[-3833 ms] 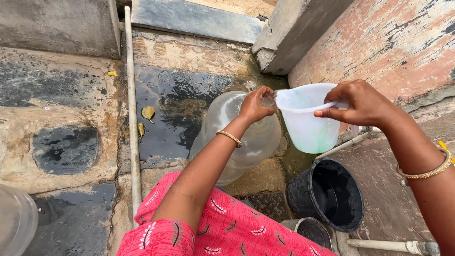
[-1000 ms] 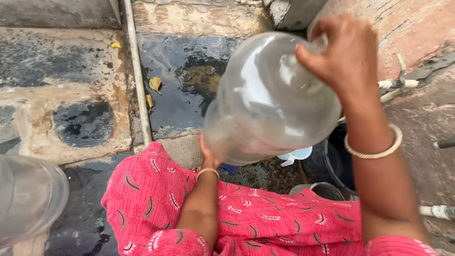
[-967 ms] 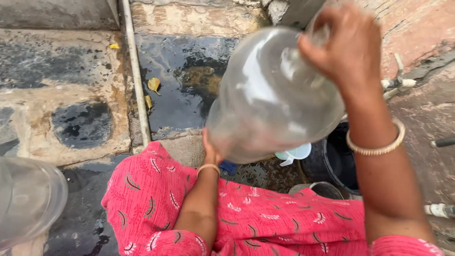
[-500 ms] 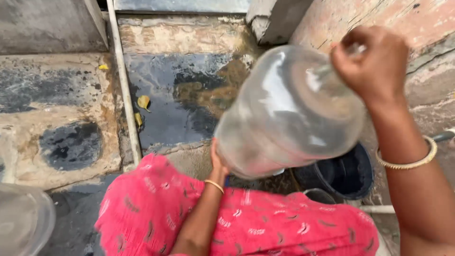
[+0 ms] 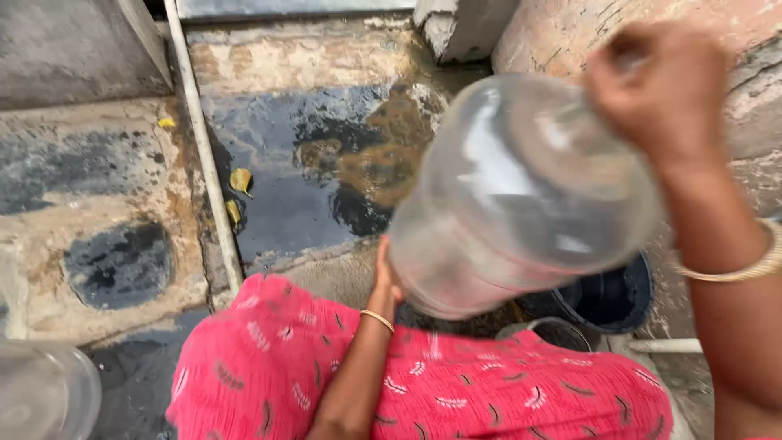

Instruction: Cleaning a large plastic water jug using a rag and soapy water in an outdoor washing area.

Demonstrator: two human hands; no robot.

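Head view: a large clear plastic jar (image 5: 521, 195) is held tilted in the air above the lap, neck up and to the right. The right hand (image 5: 660, 90) has its grip closed around the neck; the image is blurred there. The left hand (image 5: 388, 277) presses flat against the jar's base, grip open. Beneath the jar stands a dark bucket (image 5: 611, 297). A white pipe (image 5: 204, 155) runs across the wet stone floor (image 5: 309, 187).
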